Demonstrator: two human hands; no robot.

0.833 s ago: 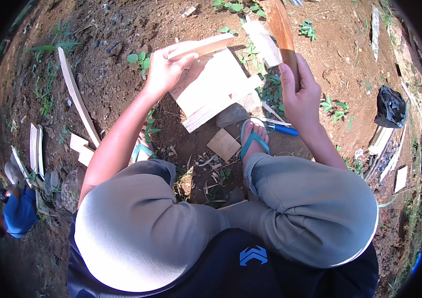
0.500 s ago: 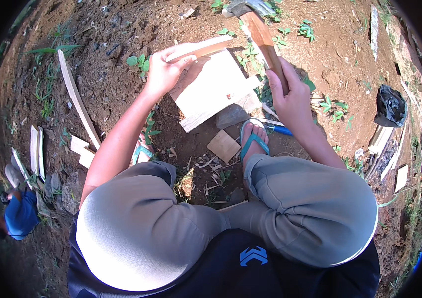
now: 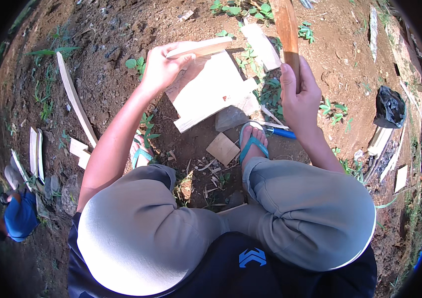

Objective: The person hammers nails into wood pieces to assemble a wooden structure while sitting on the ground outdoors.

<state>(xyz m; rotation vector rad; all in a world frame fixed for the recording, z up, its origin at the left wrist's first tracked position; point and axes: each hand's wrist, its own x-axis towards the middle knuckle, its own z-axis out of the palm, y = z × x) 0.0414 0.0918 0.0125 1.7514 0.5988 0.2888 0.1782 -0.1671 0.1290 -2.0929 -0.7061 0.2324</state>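
My left hand [image 3: 165, 67] is closed around a narrow pale wood strip [image 3: 203, 47], holding it over the far edge of a flat light board [image 3: 203, 84]. Across the board's near edge lies another wood strip [image 3: 216, 105], with a small reddish mark on it. A grey stone [image 3: 233, 115] sits under that side. My right hand [image 3: 300, 94] grips a thick brown wooden handle [image 3: 286, 35], raised to the right of the board. The tool's head is mostly cut off at the top edge. Beyond the board, a pale wood block [image 3: 261, 47] lies beside the handle.
A square wood piece [image 3: 223, 148] and chips lie between my sandalled feet. By my right foot is a blue-handled tool [image 3: 281, 132]. A long curved strip [image 3: 76, 97] lies left; a black plastic bag [image 3: 389, 107] sits right. A person in blue [image 3: 21, 216] is at far left.
My right hand has moved slightly right with the wooden-handled tool, whose metal head has mostly left the top of view. The pale block shows more. My left hand has barely moved.
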